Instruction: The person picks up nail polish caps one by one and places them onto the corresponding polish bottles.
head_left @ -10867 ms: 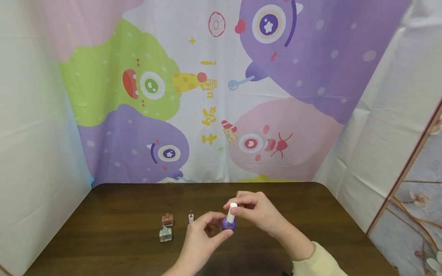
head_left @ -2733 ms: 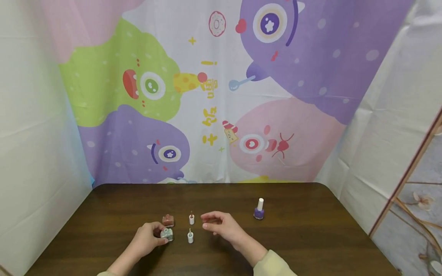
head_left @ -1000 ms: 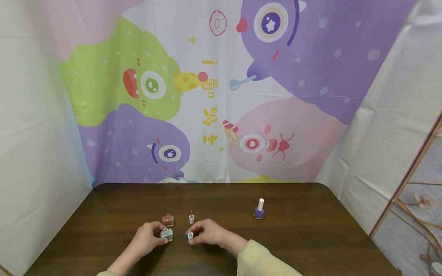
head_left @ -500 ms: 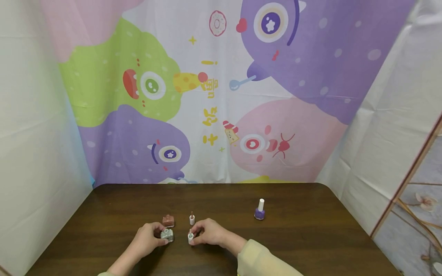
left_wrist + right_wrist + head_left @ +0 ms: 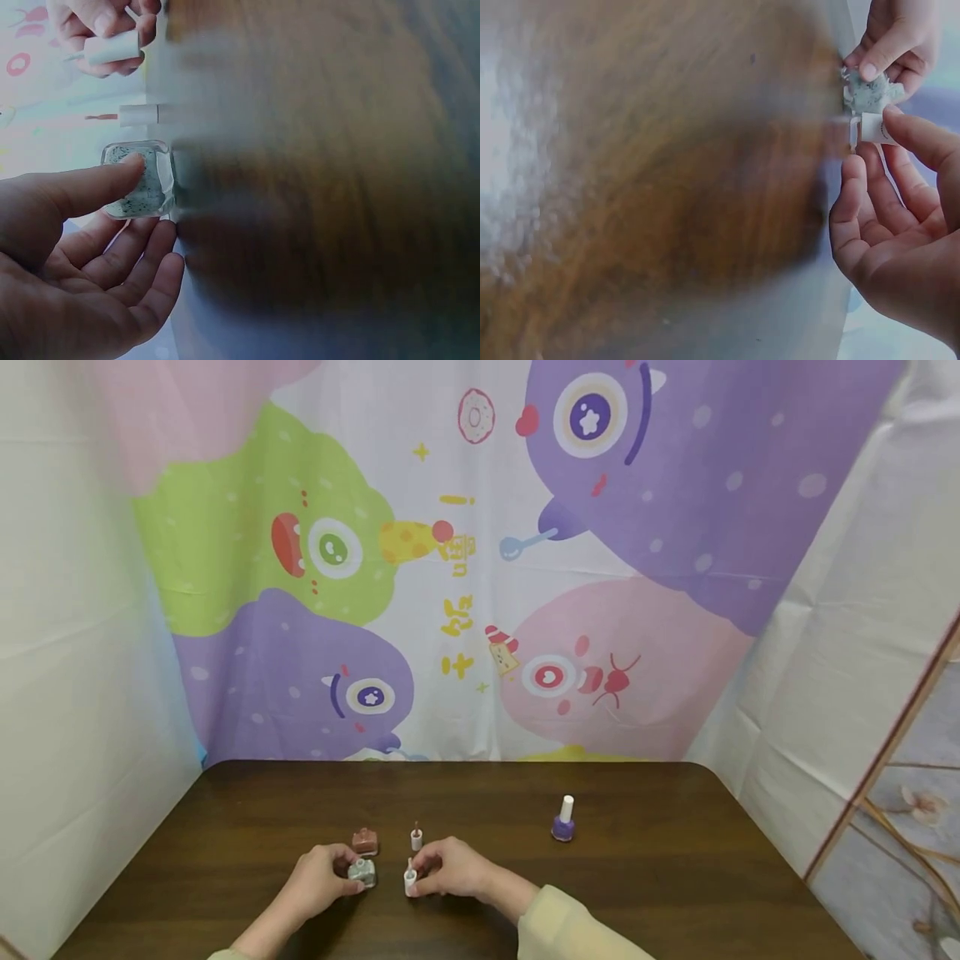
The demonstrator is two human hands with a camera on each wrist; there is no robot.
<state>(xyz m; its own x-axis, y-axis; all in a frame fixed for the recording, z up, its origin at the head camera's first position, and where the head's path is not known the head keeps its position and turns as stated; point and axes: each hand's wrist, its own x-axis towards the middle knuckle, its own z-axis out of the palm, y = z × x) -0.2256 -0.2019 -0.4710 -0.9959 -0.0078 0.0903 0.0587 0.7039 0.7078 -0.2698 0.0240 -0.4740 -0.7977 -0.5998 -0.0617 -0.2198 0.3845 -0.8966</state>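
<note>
My left hand (image 5: pixel 317 877) grips a square glass nail polish bottle (image 5: pixel 363 875) with pale green, dark-speckled polish; its neck is uncapped. In the left wrist view the thumb presses the near face of this bottle (image 5: pixel 139 184). Thumb and fingers of my right hand (image 5: pixel 459 868) pinch a white nail polish cap (image 5: pixel 410 883), its brush pointing up, just right of the bottle. The right wrist view shows the white cap (image 5: pixel 876 128) beside the thumb tip. Behind the green bottle stands an uncapped reddish-brown nail polish bottle (image 5: pixel 365 842).
Another white cap (image 5: pixel 416 840) stands brush-up behind the right hand's cap. A capped purple nail polish bottle (image 5: pixel 563 828) stands farther right on the dark wooden table (image 5: pixel 637 877). A cartoon-print curtain (image 5: pixel 480 718) hangs behind the table's far edge.
The purple bottle, earlier in both hands, now stands at right. My left hand has taken hold of the green bottle. My right hand reached the near cap, pinched it and shifted it slightly left.
</note>
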